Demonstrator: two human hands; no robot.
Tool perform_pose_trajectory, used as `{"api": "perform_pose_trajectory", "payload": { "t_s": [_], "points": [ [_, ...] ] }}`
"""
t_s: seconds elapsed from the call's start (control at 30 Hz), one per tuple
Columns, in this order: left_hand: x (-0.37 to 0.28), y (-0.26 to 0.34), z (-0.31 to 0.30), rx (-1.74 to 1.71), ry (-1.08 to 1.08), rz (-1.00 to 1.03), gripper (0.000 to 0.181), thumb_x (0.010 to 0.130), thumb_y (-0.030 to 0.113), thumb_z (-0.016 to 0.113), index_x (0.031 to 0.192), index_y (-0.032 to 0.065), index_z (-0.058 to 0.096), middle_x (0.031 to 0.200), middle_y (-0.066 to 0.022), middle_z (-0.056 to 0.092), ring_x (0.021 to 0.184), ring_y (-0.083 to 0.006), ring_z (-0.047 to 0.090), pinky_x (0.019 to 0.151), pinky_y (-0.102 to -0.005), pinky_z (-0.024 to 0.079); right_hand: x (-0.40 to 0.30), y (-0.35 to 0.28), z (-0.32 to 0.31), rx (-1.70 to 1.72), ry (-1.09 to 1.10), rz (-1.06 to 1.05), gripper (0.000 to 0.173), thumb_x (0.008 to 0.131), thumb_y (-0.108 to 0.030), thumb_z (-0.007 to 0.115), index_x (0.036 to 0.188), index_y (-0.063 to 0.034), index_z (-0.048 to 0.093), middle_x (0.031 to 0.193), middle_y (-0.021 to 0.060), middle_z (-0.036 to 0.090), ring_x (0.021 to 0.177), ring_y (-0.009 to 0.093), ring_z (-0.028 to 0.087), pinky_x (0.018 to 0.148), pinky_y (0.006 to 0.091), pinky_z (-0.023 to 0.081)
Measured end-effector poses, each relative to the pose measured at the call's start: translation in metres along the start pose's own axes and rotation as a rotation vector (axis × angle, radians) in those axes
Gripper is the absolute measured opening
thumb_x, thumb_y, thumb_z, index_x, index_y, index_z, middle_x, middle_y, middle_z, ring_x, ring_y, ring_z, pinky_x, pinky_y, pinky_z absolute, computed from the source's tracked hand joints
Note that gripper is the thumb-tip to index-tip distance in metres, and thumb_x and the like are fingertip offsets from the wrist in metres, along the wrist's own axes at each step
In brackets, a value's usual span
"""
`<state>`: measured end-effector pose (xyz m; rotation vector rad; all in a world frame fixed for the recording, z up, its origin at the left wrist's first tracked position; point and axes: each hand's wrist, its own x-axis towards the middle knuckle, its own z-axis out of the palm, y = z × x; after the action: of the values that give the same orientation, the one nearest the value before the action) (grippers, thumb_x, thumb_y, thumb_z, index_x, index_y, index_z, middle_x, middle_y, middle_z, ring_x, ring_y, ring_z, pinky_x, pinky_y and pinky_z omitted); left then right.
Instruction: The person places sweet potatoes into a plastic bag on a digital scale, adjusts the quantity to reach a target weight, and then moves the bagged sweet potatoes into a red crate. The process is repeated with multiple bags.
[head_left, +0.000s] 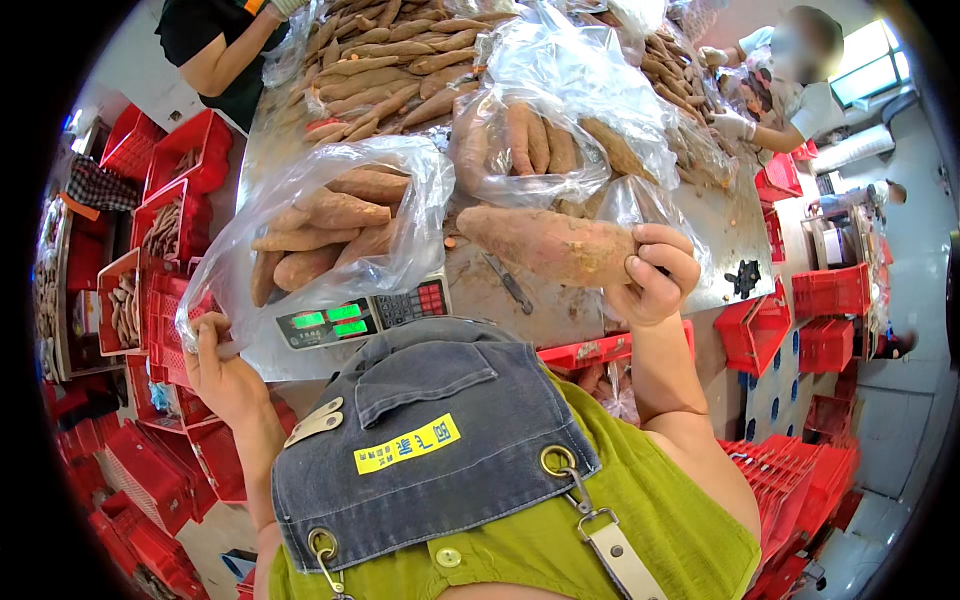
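A large sweet potato (547, 244) is gripped at its right end by my right hand (656, 277), held above the metal table. The fingers of my left hand (217, 360) pinch the rim of a clear plastic bag (202, 277). Several sweet potatoes (322, 225) lie inside that open bag, which sits on a digital scale (360, 315) with a lit green display and a keypad. A knife (510, 283) lies on the table under the held sweet potato. Behind it stands another open plastic bag (592, 169) with sweet potatoes in it.
Loose sweet potatoes (397, 60) are heaped at the back of the metal table (570, 315). More clear bags (559, 60) lie beside them. A person (225, 60) stands at the back left, another (795, 105) at the back right. Red plastic crates (187, 154) stand on both sides.
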<state>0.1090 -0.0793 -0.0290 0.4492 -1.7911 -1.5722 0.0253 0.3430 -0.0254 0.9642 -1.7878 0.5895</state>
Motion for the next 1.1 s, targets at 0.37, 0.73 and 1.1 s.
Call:
{"api": "perform_pose_trajectory", "payload": {
  "t_s": [0.37, 0.73, 1.1],
  "points": [
    [-0.001, 0.005, -0.011, -0.11, 0.023, -0.01, 0.014, 0.09, 0.008, 0.046, 0.083, -0.0006, 0.054, 0.079, -0.004, 0.054, 0.076, -0.0112, 0.046, 0.076, -0.0258, 0.035, 0.041, 0.02, 0.016, -0.022, -0.022, -0.3, 0.04, 0.069, 0.0, 0.07, 0.098, -0.0103, 0.046, 0.098, 0.0096, 0.053, 0.082, 0.029, 0.059, 0.065, 0.034, 0.052],
    [0.001, 0.002, -0.019, -0.237, 0.025, -0.056, 0.01, 0.087, 0.008, 0.051, 0.086, 0.0016, 0.058, 0.08, -0.0018, 0.055, 0.078, -0.0098, 0.048, 0.078, -0.0247, 0.035, 0.063, -0.002, 0.038, -0.065, -0.259, 0.104, 0.046, 0.06, -0.005, 0.07, 0.105, -0.0093, 0.064, 0.098, 0.012, 0.056, 0.08, 0.026, 0.055, 0.067, 0.0323, 0.046],
    [0.002, -0.001, -0.02, -0.321, 0.014, -0.056, 0.006, 0.085, 0.006, 0.052, 0.085, 0.0022, 0.057, 0.08, -0.0021, 0.055, 0.078, -0.0098, 0.048, 0.077, -0.0244, 0.035, 0.061, 0.0, 0.035, -0.159, -0.003, -0.333, 0.041, 0.074, -0.01, 0.065, 0.108, -0.0302, 0.053, 0.106, 0.004, 0.044, 0.082, 0.026, 0.054, 0.07, 0.037, 0.037]
  ]
}}
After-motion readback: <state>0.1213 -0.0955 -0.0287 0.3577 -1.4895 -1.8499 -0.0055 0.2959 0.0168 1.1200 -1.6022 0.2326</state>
